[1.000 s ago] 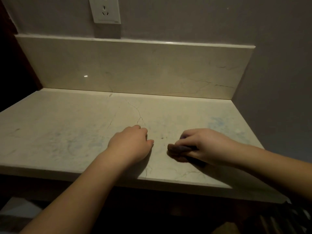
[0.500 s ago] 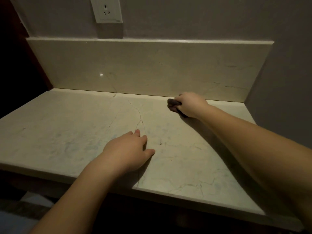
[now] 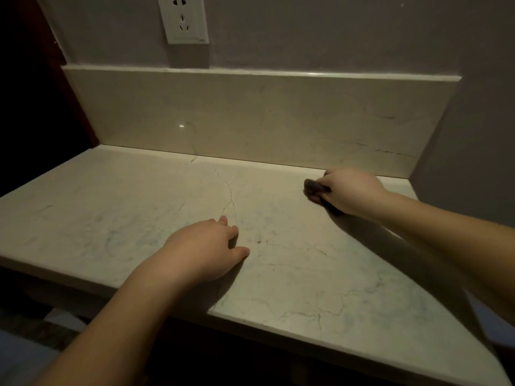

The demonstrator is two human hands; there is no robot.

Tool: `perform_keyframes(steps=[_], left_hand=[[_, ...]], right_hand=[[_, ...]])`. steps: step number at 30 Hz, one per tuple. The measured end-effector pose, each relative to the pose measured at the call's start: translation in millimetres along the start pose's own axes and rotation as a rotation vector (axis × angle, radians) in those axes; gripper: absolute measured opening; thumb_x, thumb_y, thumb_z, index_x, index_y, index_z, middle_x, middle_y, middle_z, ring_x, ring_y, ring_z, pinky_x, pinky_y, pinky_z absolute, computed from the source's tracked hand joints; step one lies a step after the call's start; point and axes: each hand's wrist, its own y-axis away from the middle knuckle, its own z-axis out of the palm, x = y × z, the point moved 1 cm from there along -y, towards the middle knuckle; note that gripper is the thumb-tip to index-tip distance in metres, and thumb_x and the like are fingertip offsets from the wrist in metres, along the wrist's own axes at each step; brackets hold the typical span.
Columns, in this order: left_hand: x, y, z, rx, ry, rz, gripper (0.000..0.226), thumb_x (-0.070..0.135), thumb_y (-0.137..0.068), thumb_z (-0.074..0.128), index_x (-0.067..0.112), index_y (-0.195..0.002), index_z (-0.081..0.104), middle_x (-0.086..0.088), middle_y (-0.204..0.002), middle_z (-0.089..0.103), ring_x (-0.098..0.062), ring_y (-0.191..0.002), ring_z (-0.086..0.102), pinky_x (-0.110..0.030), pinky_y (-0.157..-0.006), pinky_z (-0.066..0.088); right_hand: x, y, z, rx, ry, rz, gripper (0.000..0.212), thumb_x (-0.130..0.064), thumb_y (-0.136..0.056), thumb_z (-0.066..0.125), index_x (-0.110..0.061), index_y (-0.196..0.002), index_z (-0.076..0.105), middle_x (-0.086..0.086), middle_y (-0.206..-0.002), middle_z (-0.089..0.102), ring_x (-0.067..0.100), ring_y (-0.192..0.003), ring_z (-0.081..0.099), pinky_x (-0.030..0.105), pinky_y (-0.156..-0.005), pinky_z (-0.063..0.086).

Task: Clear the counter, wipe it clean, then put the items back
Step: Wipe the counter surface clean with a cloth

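Pale marble-look counter [image 3: 117,218], smooth, thin dark veins and faint bluish smudges, small dark speck mid-slab. Right hand [image 3: 352,190] curled round dark wadded cloth [image 3: 313,188], pressing it down at back right, near matching upright backsplash [image 3: 250,115]. Left hand [image 3: 206,250] lies palm down mid-counter, fingers loosely bent, holding nothing. White rectangular wall socket [image 3: 184,19] above.

left hand [image 3: 206,249] on counter [image 3: 111,207]; cloth [image 3: 313,188] far right.
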Motion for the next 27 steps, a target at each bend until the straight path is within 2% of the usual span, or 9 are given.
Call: perform_keyframes(steps=[3,5,10,12,15,18,23,25,27], left_hand=[[2.8,0.6,-1.0,0.001,-0.022,-0.009,0.046,0.057,-0.096,0.038,0.026,-0.127,0.052,0.002,-0.156,0.031,-0.02,-0.129,0.046,-0.036,-0.097,0.045],[4.1,1.4,-1.9,0.003,-0.016,-0.013,0.047,0.059,-0.095,0.039,0.026,-0.125,0.053,0.002,-0.158,0.027,-0.02,-0.127,0.049,-0.035,-0.095,0.046],[2.6,0.4,-1.2,0.016,-0.002,-0.013,0.046,0.058,-0.096,0.038,0.026,-0.124,0.055,0.003,-0.159,0.024,-0.02,-0.123,0.052,-0.033,-0.091,0.048],[1.5,-0.4,-0.6,0.017,0.009,-0.014,0.046,0.057,-0.096,0.038,0.026,-0.126,0.055,0.004,-0.16,0.023,-0.02,-0.123,0.052,-0.033,-0.092,0.047],[-0.7,-0.7,0.9,0.016,0.009,-0.011,0.047,0.057,-0.096,0.038,0.026,-0.128,0.055,0.004,-0.16,0.024,-0.02,-0.124,0.052,-0.034,-0.093,0.047],[-2.3,-2.8,1.2,0.021,0.001,-0.007,0.044,0.057,-0.096,0.037,0.026,-0.12,0.057,0.004,-0.158,0.029,-0.02,-0.117,0.055,-0.033,-0.088,0.049],[-1.5,-5.2,1.5,0.017,-0.004,-0.012,0.045,0.058,-0.096,0.038,0.027,-0.122,0.058,0.005,-0.16,0.021,-0.02,-0.117,0.057,-0.032,-0.088,0.049],[-2.4,-5.6,1.2,0.018,-0.01,-0.008,0.048,0.058,-0.096,0.037,0.027,-0.128,0.056,0.005,-0.161,0.021,-0.02,-0.12,0.055,-0.033,-0.091,0.049],[-2.6,-5.8,0.3,0.014,-0.013,-0.02,0.048,0.058,-0.096,0.037,0.027,-0.128,0.056,0.005,-0.16,0.021,-0.021,-0.119,0.056,-0.033,-0.09,0.049]], right_hand=[[8.1,-38.0,5.3,-0.02,0.047,0.132,0.023,-0.034,-0.091,0.047,-0.021,-0.075,0.06,0.005,-0.084,0.061,0.03,-0.078,0.056,0.029,-0.062,0.04],[2.7,-56.6,7.0,-0.024,0.014,0.163,0.026,-0.035,-0.091,0.05,-0.019,-0.072,0.055,0.003,-0.074,0.055,0.029,-0.075,0.053,0.028,-0.063,0.037],[-5.8,-65.9,6.7,0.057,-0.046,0.075,0.028,-0.042,-0.092,0.05,-0.02,-0.09,0.068,0.009,-0.094,0.064,0.033,-0.088,0.059,0.03,-0.068,0.044],[-5.9,-55.3,1.6,0.048,-0.072,0.02,0.025,-0.038,-0.092,0.05,-0.023,-0.094,0.069,0.008,-0.096,0.064,0.033,-0.091,0.059,0.033,-0.072,0.047],[-3.6,-31.0,-3.8,0.021,-0.09,-0.074,0.02,-0.033,-0.093,0.051,-0.026,-0.097,0.069,0.004,-0.097,0.065,0.026,-0.086,0.055,0.033,-0.068,0.043],[8.8,-11.9,-1.5,0.021,-0.035,-0.105,0.023,-0.035,-0.094,0.049,-0.026,-0.103,0.068,0.002,-0.099,0.063,0.026,-0.089,0.057,0.032,-0.066,0.04],[29.7,-38.9,2.1,0.023,0.084,0.228,0.024,-0.037,-0.092,0.047,-0.021,-0.088,0.065,0.006,-0.093,0.061,0.03,-0.086,0.056,0.03,-0.066,0.042],[24.9,-50.5,3.5,0.019,0.103,0.285,0.02,-0.031,-0.091,0.049,-0.018,-0.086,0.064,0.006,-0.088,0.058,0.03,-0.082,0.055,0.03,-0.064,0.042],[22.3,-55.6,6.1,0.064,0.108,0.256,0.025,-0.03,-0.093,0.046,-0.015,-0.093,0.067,0.007,-0.089,0.057,0.03,-0.082,0.055,0.031,-0.063,0.041]])
